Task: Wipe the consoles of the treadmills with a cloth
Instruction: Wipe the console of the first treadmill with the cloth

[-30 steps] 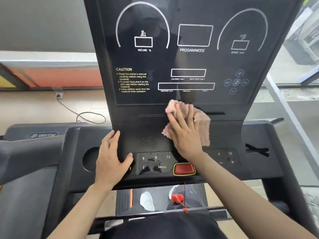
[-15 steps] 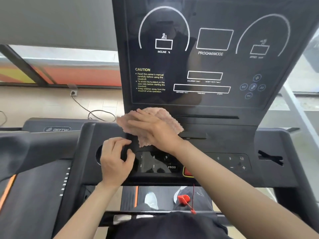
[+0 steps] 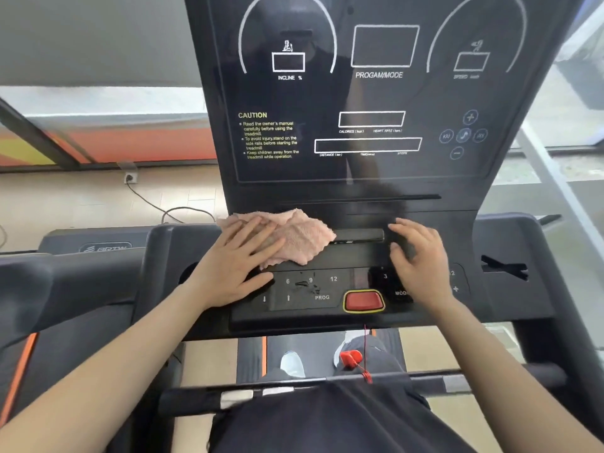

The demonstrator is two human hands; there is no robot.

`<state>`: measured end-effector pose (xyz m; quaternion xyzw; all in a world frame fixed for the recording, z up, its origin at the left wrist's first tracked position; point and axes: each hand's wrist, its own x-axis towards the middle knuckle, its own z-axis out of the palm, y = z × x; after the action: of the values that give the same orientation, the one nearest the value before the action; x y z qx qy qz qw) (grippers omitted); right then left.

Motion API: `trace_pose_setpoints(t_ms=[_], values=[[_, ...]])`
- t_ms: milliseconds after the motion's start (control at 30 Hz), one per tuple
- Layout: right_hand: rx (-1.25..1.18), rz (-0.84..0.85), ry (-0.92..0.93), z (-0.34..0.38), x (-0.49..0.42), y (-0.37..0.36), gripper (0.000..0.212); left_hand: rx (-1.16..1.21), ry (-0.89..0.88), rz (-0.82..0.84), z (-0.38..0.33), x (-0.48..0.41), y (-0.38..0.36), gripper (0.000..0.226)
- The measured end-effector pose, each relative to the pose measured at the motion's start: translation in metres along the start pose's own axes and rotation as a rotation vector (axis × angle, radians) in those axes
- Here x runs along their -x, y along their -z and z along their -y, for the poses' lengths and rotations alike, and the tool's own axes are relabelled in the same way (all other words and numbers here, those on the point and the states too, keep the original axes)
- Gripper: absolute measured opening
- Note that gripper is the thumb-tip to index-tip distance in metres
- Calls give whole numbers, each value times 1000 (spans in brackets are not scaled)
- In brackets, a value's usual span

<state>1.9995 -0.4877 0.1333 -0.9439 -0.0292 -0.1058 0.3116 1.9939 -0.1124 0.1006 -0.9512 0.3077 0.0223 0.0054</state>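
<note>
While the left hand [image 3: 235, 266] presses the cloth [image 3: 294, 237], the right hand [image 3: 421, 263] rests apart.

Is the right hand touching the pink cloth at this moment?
Apart. The head view shows the right hand on the console's right side, with bare black ledge between it and the cloth, which lies under the left hand.

I see a soft, fluffy pink cloth [image 3: 287, 237] on the matt black plastic console [image 3: 359, 256]. The display panel [image 3: 359, 99] above looks glossy and gives reflections. The red stop button [image 3: 363, 301] seems smooth, slightly shiny plastic.
</note>
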Motion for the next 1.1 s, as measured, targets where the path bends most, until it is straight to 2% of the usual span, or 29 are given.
trace_pose_setpoints(t_ms=[133,233,333,500,600,733,933,1100], values=[[134,-19,-187,-47,17,22,42,23,-39,74,1,20,-5,73],[137,-4,-269,-68,31,30,44,22,-125,100,5,26,-6,74],[128,42,-274,-78,49,30,44,4,-205,130,2,17,-4,77],[89,-24,-322,-81,68,32,51,0,-303,141,-24,-29,4,77],[178,-69,-326,-92,80,35,54,-3,-336,126,-44,-61,9,75],[140,-44,-400,-109,97,45,60,-44,-393,73,-69,-99,13,77],[69,-64,-372,-118,103,45,57,-64,-503,48,-107,-157,19,81],[78,-67,-380,-117,108,40,58,-62,-520,34,-150,-199,13,82]])
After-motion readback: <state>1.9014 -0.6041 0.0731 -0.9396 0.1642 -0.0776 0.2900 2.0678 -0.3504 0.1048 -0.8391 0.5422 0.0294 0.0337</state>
